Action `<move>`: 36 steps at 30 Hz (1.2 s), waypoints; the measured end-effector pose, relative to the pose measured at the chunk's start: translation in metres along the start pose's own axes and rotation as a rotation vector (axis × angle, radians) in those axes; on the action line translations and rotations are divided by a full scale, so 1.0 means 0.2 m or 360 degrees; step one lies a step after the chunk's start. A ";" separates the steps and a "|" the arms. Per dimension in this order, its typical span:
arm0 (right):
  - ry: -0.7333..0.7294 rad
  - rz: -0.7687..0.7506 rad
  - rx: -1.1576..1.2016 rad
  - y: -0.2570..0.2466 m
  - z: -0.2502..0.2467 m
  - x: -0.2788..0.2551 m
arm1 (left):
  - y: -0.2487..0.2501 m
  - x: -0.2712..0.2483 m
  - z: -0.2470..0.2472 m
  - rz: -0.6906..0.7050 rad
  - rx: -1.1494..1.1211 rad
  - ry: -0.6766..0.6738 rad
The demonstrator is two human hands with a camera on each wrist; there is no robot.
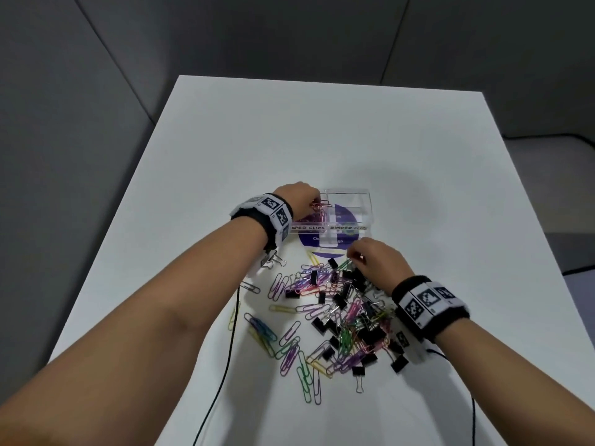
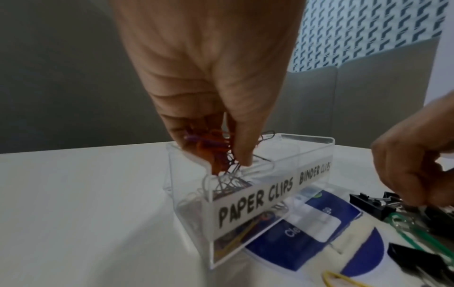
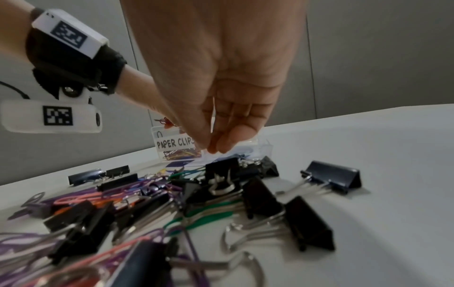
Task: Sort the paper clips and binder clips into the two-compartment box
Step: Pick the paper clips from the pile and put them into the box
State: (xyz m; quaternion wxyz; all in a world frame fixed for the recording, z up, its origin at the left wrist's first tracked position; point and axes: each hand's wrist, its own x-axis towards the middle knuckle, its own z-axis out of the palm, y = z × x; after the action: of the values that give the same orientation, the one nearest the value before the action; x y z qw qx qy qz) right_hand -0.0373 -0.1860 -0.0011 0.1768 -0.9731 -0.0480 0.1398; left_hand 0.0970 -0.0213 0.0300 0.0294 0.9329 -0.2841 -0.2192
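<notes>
A clear two-compartment box (image 1: 346, 192) stands mid-table, labelled PAPER CLIPS on its left half and BINDER CLIPS on its right half. My left hand (image 1: 314, 204) pinches a bunch of red and purple paper clips (image 2: 209, 147) over the left compartment (image 2: 186, 174), which holds several clips. A mixed pile of coloured paper clips and black binder clips (image 1: 338, 304) lies in front of the box. At the pile's far edge my right hand (image 3: 216, 148) hovers with its fingertips pressed together just above a black binder clip (image 3: 222, 170). Nothing shows between them.
A blue and white round packet (image 1: 314, 243) lies under and in front of the box. One silver binder clip (image 1: 273, 262) sits by my left wrist. A lone dark binder clip (image 3: 334, 176) lies to the right of the pile. Thin cables (image 1: 230, 349) run off the table's near edge.
</notes>
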 end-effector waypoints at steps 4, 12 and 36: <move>0.0005 -0.0122 -0.0160 -0.01 0.01 0.01 | 0.02 -0.07 0.01 0.0087 0.0149 0.0171; -0.0157 -0.0284 -0.0760 -0.03 0.07 0.05 | 0.10 -0.25 0.25 0.0521 0.0239 -0.0042; 0.0015 -0.0178 -0.0581 -0.09 0.11 -0.03 | 0.12 -0.35 0.47 0.0042 -0.0120 -0.0019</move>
State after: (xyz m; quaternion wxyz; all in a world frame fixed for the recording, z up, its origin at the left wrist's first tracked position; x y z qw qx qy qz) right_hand -0.0508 -0.1636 -0.0132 0.0051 -0.9855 -0.1257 0.1140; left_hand -0.0078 0.0025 -0.0224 0.0658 0.9260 -0.2882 -0.2348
